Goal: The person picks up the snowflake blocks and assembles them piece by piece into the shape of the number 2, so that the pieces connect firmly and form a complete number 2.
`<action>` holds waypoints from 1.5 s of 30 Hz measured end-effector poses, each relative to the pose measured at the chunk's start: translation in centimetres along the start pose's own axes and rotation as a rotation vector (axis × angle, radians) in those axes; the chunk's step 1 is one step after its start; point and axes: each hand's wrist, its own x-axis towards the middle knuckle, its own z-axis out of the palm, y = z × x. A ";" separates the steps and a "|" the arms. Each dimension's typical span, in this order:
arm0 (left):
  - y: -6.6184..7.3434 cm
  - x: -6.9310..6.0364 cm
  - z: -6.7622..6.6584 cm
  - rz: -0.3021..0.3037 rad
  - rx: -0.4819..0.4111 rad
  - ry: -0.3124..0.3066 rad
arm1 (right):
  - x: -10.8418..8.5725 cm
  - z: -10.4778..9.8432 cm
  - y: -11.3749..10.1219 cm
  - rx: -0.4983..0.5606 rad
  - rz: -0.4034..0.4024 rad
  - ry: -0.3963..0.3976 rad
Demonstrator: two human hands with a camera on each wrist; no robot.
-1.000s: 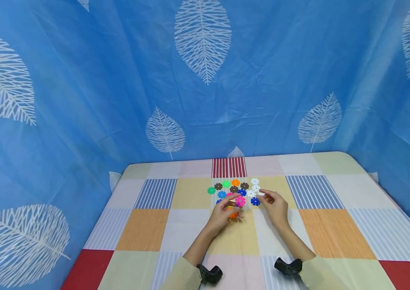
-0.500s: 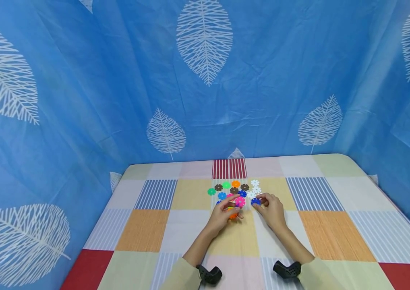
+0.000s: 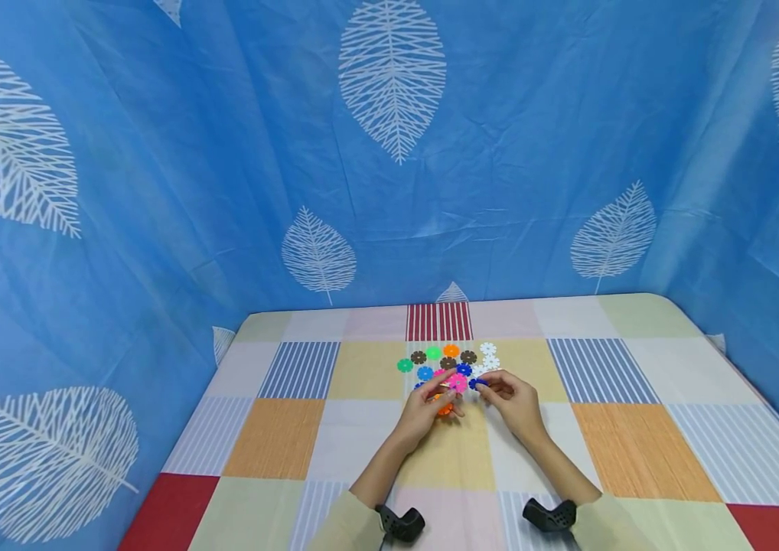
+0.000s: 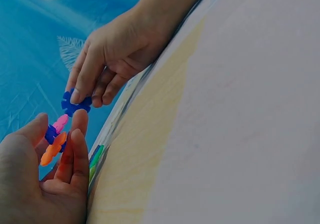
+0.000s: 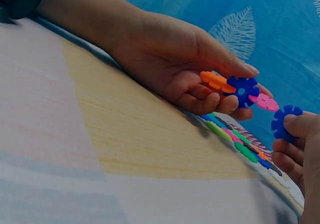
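My left hand (image 3: 420,413) grips a short chain of slotted flower-shaped plastic discs between thumb and fingers. It has an orange disc (image 5: 216,80), a dark blue disc (image 5: 242,91) set crosswise, and a pink disc (image 5: 265,101) at the far end. Facing it, my right hand (image 3: 516,402) pinches a single dark blue disc (image 5: 285,124) between thumb and fingers. That disc's edge is right by the pink disc; whether they touch I cannot tell. Both hands are above the table, seen also in the left wrist view, where the right hand (image 4: 117,53) reaches down from the top.
Beyond the hands lie several loose discs on the patchwork cloth (image 3: 369,428): green (image 3: 405,366), brown (image 3: 418,357), orange (image 3: 451,350), light blue (image 3: 425,373) and white (image 3: 489,349). Blue leaf-patterned curtains (image 3: 500,153) enclose the table's back and sides.
My right hand has moved from beside the white discs, taken a dark blue disc off the cloth, and brought it left to the chain. The left hand has barely moved.
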 end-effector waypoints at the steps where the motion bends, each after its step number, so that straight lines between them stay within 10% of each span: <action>1: 0.0 0.0 0.0 0.001 0.000 0.004 | 0.0 0.0 -0.1 0.009 -0.004 -0.008; 23: 1.9 -0.7 0.4 -0.032 0.050 0.005 | -0.4 0.0 -2.5 0.068 -0.118 -0.069; 35: 0.0 -0.1 -0.2 0.010 0.110 -0.061 | -0.3 0.0 -3.3 -0.091 -0.262 -0.102; 45: 2.2 -0.8 -0.5 -0.042 0.126 -0.152 | -0.2 0.5 -3.6 -0.188 -0.349 -0.092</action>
